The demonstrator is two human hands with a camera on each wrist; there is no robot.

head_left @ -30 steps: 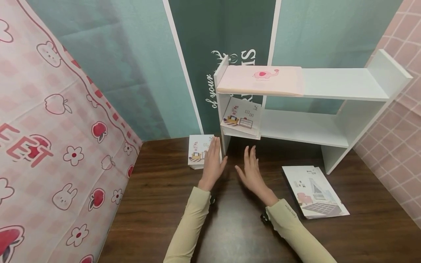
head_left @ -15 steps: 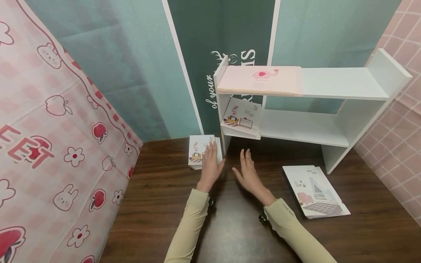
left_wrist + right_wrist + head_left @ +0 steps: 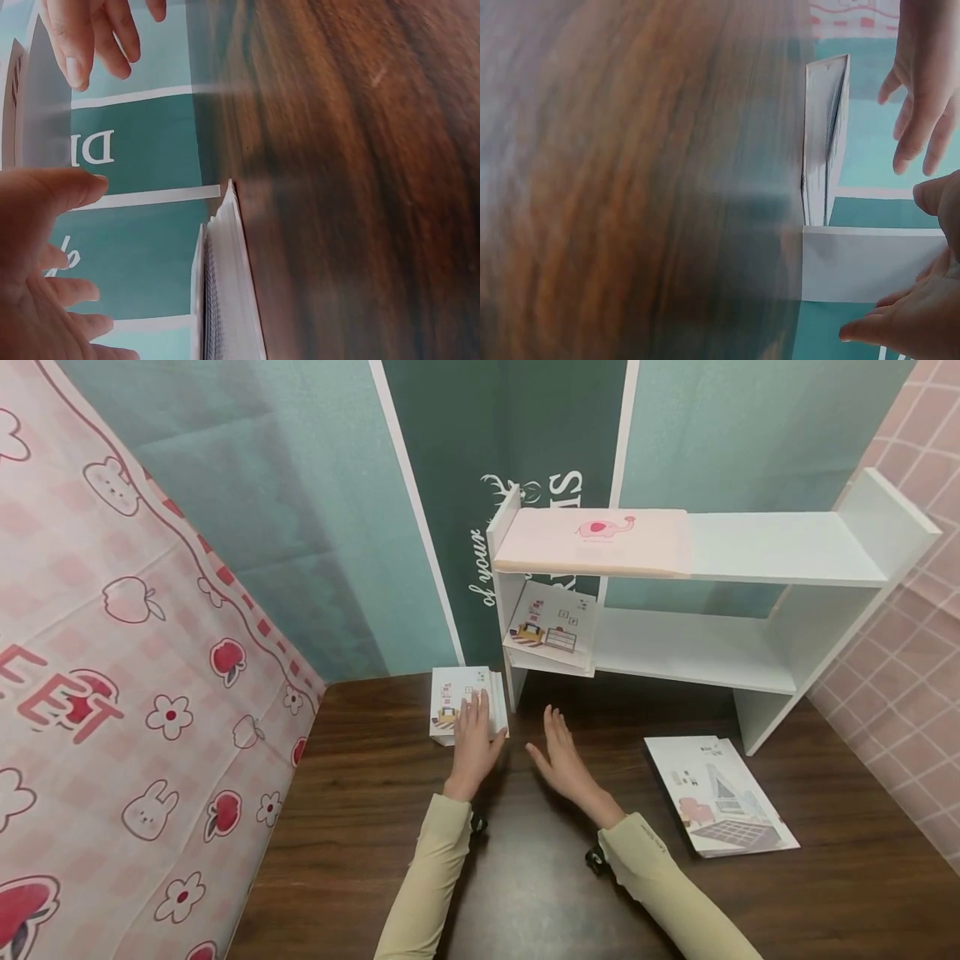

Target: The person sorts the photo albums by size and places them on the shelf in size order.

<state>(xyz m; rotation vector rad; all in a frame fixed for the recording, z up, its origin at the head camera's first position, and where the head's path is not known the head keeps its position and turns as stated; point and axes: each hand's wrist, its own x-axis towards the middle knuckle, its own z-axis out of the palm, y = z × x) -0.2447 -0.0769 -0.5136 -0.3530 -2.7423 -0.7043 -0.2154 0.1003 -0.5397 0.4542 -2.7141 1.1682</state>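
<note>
Nearest, at six o'clock from the hands, two pale yellow-green sleeves (image 3: pixel 675 893) lay across the view over the dark wood tabletop (image 3: pixel 525 902), a small black device (image 3: pixel 596 860) at each cuff. The right hand (image 3: pixel 564 768) was open just above the wood, fingers extended and thumb apart, holding nothing. Beside it, toward nine o'clock, the left hand (image 3: pixel 472 743) was open too, fingers loosely straight; it hung over the near right corner of the stack of white books (image 3: pixel 448 697), and the wrist views showed a gap between them. From the space between the hands, a pile of larger white booklets (image 3: pixel 720 797) lay near four o'clock, and the stack sat at ten, just beside the foot of a white shelf unit (image 3: pixel 780 556) that stood toward one o'clock. On its middle shelf, at the left end, were more white books (image 3: pixel 555 622) with a similar print. A flat pink item (image 3: pixel 592 543) bearing an elephant covered part of the top. Behind, at twelve, hung a teal-and-green backdrop (image 3: pixel 247 485).
</note>
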